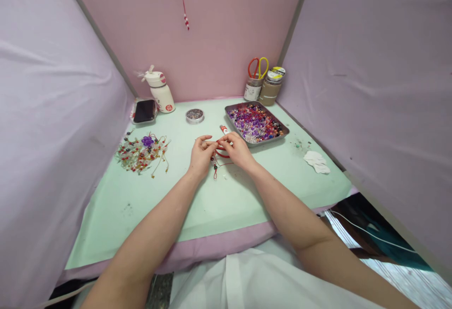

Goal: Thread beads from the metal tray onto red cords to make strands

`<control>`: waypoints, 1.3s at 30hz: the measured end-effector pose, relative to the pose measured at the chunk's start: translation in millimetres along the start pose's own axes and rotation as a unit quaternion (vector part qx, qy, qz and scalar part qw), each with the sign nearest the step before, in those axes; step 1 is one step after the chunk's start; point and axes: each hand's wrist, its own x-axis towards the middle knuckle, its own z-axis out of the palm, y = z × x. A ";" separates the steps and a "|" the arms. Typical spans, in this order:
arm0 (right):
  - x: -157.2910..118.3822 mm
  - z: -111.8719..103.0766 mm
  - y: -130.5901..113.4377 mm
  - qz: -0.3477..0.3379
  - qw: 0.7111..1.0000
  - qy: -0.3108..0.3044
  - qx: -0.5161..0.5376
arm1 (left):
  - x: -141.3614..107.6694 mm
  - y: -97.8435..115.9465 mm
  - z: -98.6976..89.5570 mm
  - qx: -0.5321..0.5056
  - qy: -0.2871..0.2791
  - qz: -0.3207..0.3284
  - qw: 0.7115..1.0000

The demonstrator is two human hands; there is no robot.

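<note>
Near the middle of the table, my left hand (203, 153) and my right hand (240, 151) meet with their fingertips close together. Both are closed in a pinch on a thin red cord (222, 154), part of which loops between them. Dark beads (215, 167) and a small red end loop hang from the cord below my left fingers. The exact spot where the fingertips grip is too small to make out. Just behind my right fingers lies a small white and red tube (223, 130), partly covered by the hand.
A metal tray (261, 143) of mixed beads sits right of centre. Behind it stand a cup with scissors (253, 90) and a jar (270, 93). Leftward are beaded strings (141, 156), a phone (144, 110), a bottle (164, 97) and a round container (195, 116). Crumpled tissue (317, 162) lies right.
</note>
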 end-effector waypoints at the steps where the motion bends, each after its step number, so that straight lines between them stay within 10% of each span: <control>1: 0.5 -0.3 0.1 -0.001 1.000 0.008 0.004 | 0.1 0.1 0.0 -0.002 0.001 0.002 1.000; 39: -0.6 6.7 5.5 0.029 1.000 -0.007 0.010 | -2.3 7.3 3.5 -0.057 0.024 -0.022 0.998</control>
